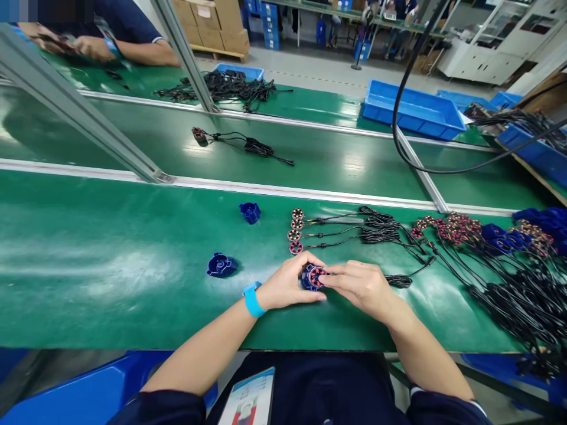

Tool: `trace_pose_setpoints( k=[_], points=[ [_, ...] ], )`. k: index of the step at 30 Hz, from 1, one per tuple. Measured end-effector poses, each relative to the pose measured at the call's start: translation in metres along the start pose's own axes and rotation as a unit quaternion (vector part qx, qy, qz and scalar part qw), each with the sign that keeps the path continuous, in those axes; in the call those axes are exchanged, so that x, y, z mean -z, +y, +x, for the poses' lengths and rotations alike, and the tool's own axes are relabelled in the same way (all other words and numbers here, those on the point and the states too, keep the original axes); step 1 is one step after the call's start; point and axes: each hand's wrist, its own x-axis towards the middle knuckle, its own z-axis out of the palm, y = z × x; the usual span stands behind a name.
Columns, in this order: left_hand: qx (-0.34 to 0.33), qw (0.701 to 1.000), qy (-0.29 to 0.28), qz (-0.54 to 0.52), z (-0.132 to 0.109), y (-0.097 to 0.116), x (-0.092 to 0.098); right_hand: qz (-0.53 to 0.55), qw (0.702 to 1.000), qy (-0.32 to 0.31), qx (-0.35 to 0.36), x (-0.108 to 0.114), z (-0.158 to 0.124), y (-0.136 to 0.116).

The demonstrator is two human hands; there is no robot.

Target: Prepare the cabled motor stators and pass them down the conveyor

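My left hand (286, 282) curls its thumb and fingers around a dark blue plastic housing (307, 284) on the green bench. Inside the housing's top sits a round board with red and dark parts (315, 274). The fingertips of my right hand (365, 287) are pressed together on the board's right side. A folded black cable (400, 281) lies just beyond the right hand, its near end hidden. Two more blue housings, one nearer (220, 265) and one farther (250, 212), stand to the left. Several round boards with wires (294, 235) lie in a column behind my hands.
At the right are a heap of round boards (460, 228), blue parts (538, 227) and a mass of black cables (527, 307). Past a metal rail (266, 192) lies one wired board (199, 135). A blue tray (411, 112) stands farther back. Another person's hands (91, 48) are at upper left.
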Motion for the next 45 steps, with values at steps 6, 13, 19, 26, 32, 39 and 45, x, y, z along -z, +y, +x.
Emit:
trace_pose_setpoints(
  k=[6, 13, 19, 26, 32, 39, 45],
  points=[
    [-0.018, 1.000, 0.002, -0.024, 0.001, -0.001, 0.006, -0.058, 0.998, -0.005, -0.030, 0.001, 0.002, -0.006],
    [0.000, 0.997, 0.008, -0.072, 0.002, -0.002, 0.004, -0.008, 0.994, -0.055, -0.096, 0.012, -0.004, -0.001],
    [0.001, 0.983, -0.087, 0.162, 0.006, -0.018, 0.004, -0.048, 0.986, -0.118, -0.105, 0.003, -0.004, 0.003],
    [-0.010, 0.979, -0.102, 0.178, 0.006, -0.019, 0.005, -0.150, 0.983, -0.103, -0.006, -0.017, -0.001, 0.002],
    [-0.001, 0.977, -0.099, 0.187, 0.004, -0.018, 0.005, -0.197, 0.969, -0.149, 0.014, -0.023, 0.000, 0.003],
    [-0.012, 0.977, -0.101, 0.185, 0.005, -0.019, 0.005, -0.187, 0.968, -0.161, -0.051, -0.030, 0.001, 0.001],
    [-0.030, 0.983, -0.103, 0.147, 0.005, -0.017, 0.008, -0.012, 0.972, -0.200, -0.121, -0.004, 0.002, 0.011]
  ],
)
